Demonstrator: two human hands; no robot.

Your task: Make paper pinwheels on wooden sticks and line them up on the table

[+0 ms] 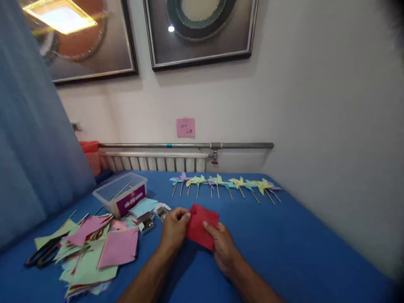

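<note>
Red square [198,219] seen as matt, smooth paper; left box [130,193] made of clear, glossy plastic; far pipe [189,145] finished in dull metal.

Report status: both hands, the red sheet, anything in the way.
Left hand and right hand gripping red sheet. Sheet held over blue table. Paper pile and scissors off left, not blocking.
</note>
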